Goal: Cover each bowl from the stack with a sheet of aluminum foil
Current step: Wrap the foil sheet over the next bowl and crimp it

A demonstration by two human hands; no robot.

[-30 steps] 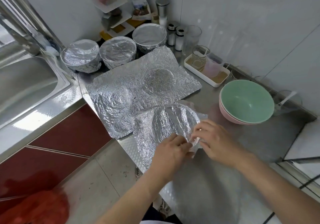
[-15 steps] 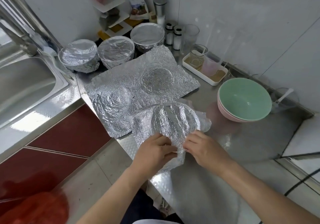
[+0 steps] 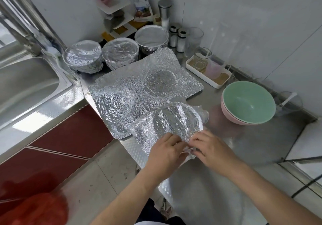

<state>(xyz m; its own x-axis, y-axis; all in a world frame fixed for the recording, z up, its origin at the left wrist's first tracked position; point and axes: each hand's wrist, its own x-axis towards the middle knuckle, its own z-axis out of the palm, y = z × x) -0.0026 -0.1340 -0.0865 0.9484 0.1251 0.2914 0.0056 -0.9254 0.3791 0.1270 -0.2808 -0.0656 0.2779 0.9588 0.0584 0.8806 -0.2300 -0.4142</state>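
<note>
Pinching foil sheet (image 3: 167, 120) near edge: left hand (image 3: 165, 153) and right hand (image 3: 210, 149), fingers curled, over steel surface (image 3: 244, 146); green bowl (image 3: 248, 102) stack beside.

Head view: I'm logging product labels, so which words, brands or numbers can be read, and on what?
None can be read.
The printed packet by the back wall: lettering too blurred to read.
The foil sheet and the stacked bowls: no lettering visible.
</note>
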